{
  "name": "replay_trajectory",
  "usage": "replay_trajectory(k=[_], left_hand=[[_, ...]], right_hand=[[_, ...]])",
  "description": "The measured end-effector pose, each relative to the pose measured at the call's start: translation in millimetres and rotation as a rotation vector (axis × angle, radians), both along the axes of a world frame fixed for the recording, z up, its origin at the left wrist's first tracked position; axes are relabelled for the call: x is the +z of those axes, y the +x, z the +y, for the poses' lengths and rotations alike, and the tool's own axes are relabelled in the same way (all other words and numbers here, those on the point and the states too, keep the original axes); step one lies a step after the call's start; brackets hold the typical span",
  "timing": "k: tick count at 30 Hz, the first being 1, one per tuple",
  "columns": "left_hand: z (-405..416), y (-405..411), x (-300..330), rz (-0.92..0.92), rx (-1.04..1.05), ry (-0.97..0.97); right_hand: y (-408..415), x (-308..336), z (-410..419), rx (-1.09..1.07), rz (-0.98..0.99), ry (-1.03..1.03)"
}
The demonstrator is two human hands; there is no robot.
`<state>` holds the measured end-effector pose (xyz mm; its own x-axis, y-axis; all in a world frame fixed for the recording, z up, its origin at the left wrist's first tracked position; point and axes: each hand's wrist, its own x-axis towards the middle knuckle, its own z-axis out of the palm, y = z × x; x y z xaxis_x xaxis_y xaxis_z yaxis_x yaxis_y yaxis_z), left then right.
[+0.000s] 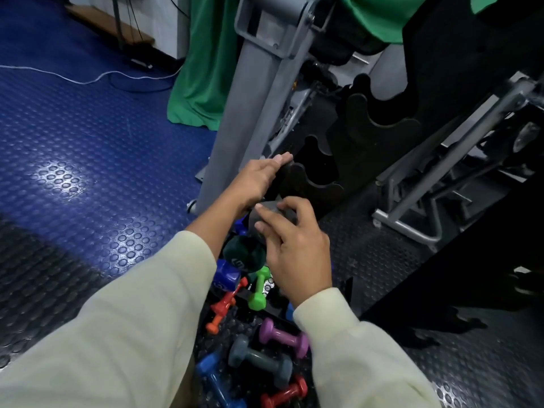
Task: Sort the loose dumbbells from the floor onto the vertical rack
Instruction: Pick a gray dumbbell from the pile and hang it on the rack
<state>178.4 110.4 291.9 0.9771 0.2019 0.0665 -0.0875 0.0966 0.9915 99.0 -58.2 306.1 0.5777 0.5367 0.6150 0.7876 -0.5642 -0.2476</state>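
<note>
The fingertips [263, 208] of the right hand [294, 245] were curled round the near head of a large dark grey rubber-coated dumbbell [272, 214], gripping it from above, while the left hand [256, 179] lay at the far end with its fingers extended and pressed flat against the dark end there (whether its thumb hooked under could not be seen). Between the two hands the heavy weight was held just in front of the lowest cradle of the black vertical rack with scalloped saddles [379, 128], close to it but not seated. Every saddle in view stood bare, so the sorting looked barely begun. On the black studded rubber floor mat [382, 260] beneath the cream sleeves the pile waited: a dark green dumbbell [244, 254], a bright green small dumbbell [259, 287], an orange-red slim dumbbell [223, 304], a purple dumbbell [284, 337], a grey-blue dumbbell [259, 360], a red dumbbell [284, 393] and blue hexagonal dumbbells [226, 275], some touching or overlapping. Beyond stood a grey steel machine frame [250, 98], a green cloth drape [203, 69] and the blue studded flooring [88, 142] with a white cable [88, 81] across it.
</note>
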Motion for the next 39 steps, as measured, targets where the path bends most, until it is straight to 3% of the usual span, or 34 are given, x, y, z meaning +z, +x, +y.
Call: replay_trajectory(k=[8, 11, 12, 14, 16, 18, 20, 24, 30, 36, 39], left_hand=[[-0.6, -9.2, -1.1, 0.026, 0.021, -0.047], [-7.3, -42.0, 0.3, 0.016, 0.214, -0.012], [-12.0, -55.8, 0.3, 0.021, 0.341, 0.038], [-24.3, -85.6, -1.1, 0.053, 0.539, 0.217], [-37.8, -112.8, -1.4, 0.093, 0.548, 0.410], [-50.9, -131.4, 1.9, 0.141, 0.431, 0.534], [-61.0, -137.7, 3.6, 0.193, 0.353, 0.655], [-81.3, -133.7, 3.7, 0.331, 0.346, 0.760], [-83.9, -128.6, 4.5, 0.345, 0.366, 0.808], [-84.8, -119.5, 5.5, 0.346, 0.399, 0.928], [-80.7, -120.5, 4.8, 0.330, 0.358, 0.883]], right_hand=[[5.0, -6.6, -3.4, 0.059, 0.002, 0.056], [-1.6, -3.2, -13.0, 0.137, 0.164, 0.067], [-6.1, -3.6, -18.6, 0.144, 0.251, 0.164], [-12.3, -4.1, -31.0, 0.039, 0.416, 0.544], [-2.0, -2.4, -40.0, -0.127, 0.577, 0.971], [26.0, 4.6, -41.7, -0.223, 0.707, 1.176], [59.2, 19.0, -36.0, -0.191, 0.846, 1.174], [102.1, 47.2, -24.0, 0.006, 1.203, 0.943], [144.8, 37.8, -18.8, -0.033, 1.257, 0.671], [151.5, -14.6, -9.5, 0.012, 1.298, 0.926], [144.6, -21.4, -3.6, 0.080, 1.282, 0.983]])
